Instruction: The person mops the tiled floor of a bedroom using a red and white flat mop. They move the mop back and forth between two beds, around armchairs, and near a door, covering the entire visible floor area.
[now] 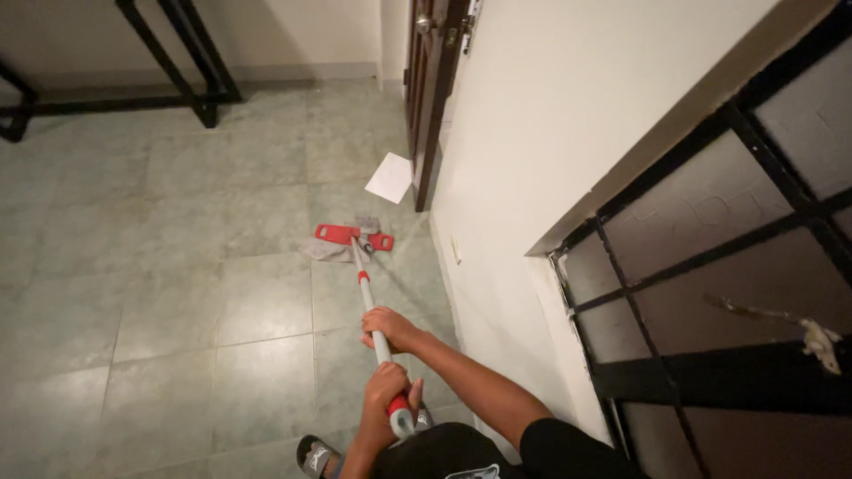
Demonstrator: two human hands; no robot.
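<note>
A flat mop with a red head (353, 237) and a grey cloth (327, 251) rests on the green tiled floor (177, 266) near the wall. Its silver and red handle (364, 288) runs back toward me. My right hand (390, 328) grips the handle partway down, with the arm stretched out from a black sleeve. Closer to my body, my left hand (387, 390) is closed around the red grip at the handle's upper end.
A white sheet of paper (390, 177) lies on the floor by a dark wooden door (432, 98). A cream wall (550, 133) runs along the right, with a black-barred window (710, 266). A black metal frame (191, 71) stands at the far left. My sandalled foot (315, 456) is below.
</note>
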